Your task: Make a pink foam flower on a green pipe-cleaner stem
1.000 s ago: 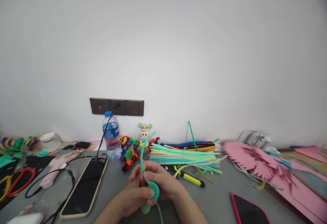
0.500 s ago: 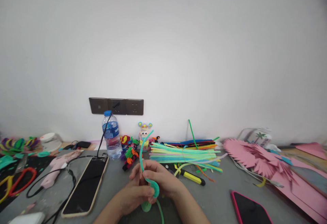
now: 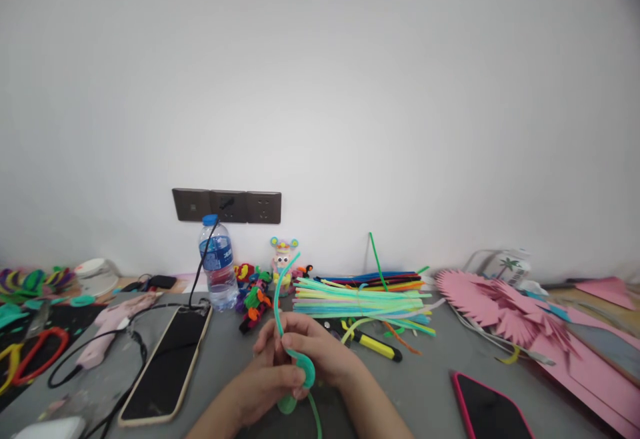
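Both hands meet at the lower middle, around a teal-green pipe cleaner (image 3: 278, 299). One end of it stands up above the fingers in a curve, and a coiled part (image 3: 305, 370) shows beside the thumbs. My left hand (image 3: 273, 382) is closed on the coil with its thumb pressed at the edge. My right hand (image 3: 317, 352) pinches the strip just above the coil, thumb against fingers. Below the hands a round green piece (image 3: 287, 403) is partly hidden, and a thin green strand (image 3: 316, 415) hangs down at its right.
A bundle of pipe cleaners (image 3: 360, 302) and a yellow cutter (image 3: 376, 345) lie behind the hands. To the left are a phone (image 3: 167, 362), a bottle (image 3: 219, 262), a pink glue gun (image 3: 107, 329) and scissors (image 3: 43, 359). Pink paper (image 3: 505, 305) and another phone (image 3: 490, 409) lie right.
The coiled part has shifted very slightly to the right between the thumbs. The view has moved a little; both hands keep their hold.
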Available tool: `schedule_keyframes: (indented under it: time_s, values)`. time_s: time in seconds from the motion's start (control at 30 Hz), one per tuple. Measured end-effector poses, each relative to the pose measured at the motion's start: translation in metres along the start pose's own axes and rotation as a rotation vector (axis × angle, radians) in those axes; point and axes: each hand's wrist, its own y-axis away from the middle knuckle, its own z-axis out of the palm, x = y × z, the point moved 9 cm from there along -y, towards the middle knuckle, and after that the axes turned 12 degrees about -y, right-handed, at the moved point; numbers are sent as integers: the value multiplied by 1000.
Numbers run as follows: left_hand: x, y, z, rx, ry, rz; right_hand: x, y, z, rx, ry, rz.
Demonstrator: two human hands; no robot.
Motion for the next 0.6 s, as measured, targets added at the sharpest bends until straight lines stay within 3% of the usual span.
schedule_keyframes:
  time_s: [0.2, 0.6]
  values:
    - [6, 2, 1, 104, -31, 8, -3, 0, 1, -4, -10, -25]
    - [4, 3, 1, 108, 0, -11, -2, 0, 2, 7, -37, -25]
